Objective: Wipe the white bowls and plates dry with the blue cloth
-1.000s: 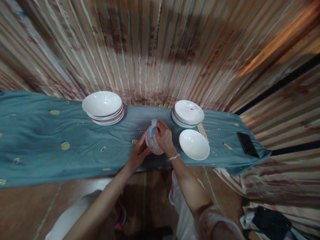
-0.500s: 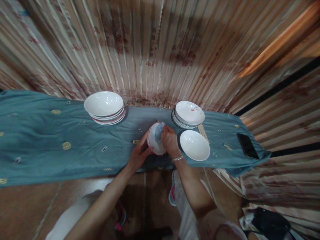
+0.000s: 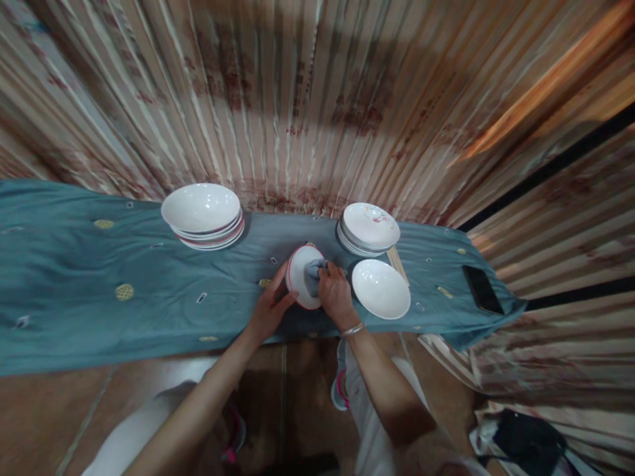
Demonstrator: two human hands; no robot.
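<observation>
Left hand: grasping a red-rimmed white bowl by its left side, thumb over the near edge, fingers along the outside. Right hand: clenched on a bunched grey-blue cloth, pressed against the white surface within the rim; silver bracelet at the wrist. Location of the bowl: between both hands, over the near middle of the patterned teal tablecloth, tilted; contact with the tablecloth impossible to tell.

To the left, well apart from the hands: one stack of white bowls, red edging visible lower down. To the right: one stack of white plates, floral sprig on the topmost. Just in front of that stack: one plain white oval bowl, near the right hand. Beside both: pale wooden chopsticks, partly hidden. Toward the right end: one black smartphone, lying flat. Behind: pleated beige curtain, reddish-brown print.
</observation>
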